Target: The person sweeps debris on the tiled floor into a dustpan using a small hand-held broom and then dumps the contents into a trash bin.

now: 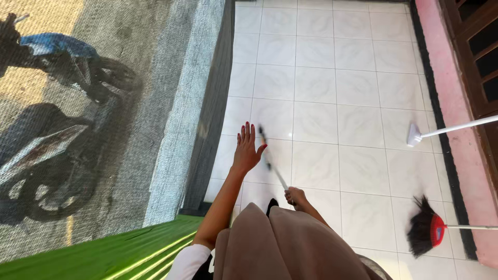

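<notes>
Your left hand (pixel 248 148) is raised at the end of an outstretched bare arm, palm flat, fingers (pixel 246 132) spread and pointing away from you. Your right hand (pixel 295 196) sits low near your body, curled into a closed fist.

Tiled floor (pixel 332 114) fills centre and right. Left hand (pixel 248 148) spread above floor, centre; stick (pixel 272 163) just right of it, its near end in right hand (pixel 295 196), nearer. Broom (pixel 428 233) on floor near right; mop head (pixel 413 135) farther right. Wall (pixel 451 98) along far right edge. Step edge (pixel 192 103) left of floor; two motorbikes (pixel 57 129) beyond it, far left.
</notes>
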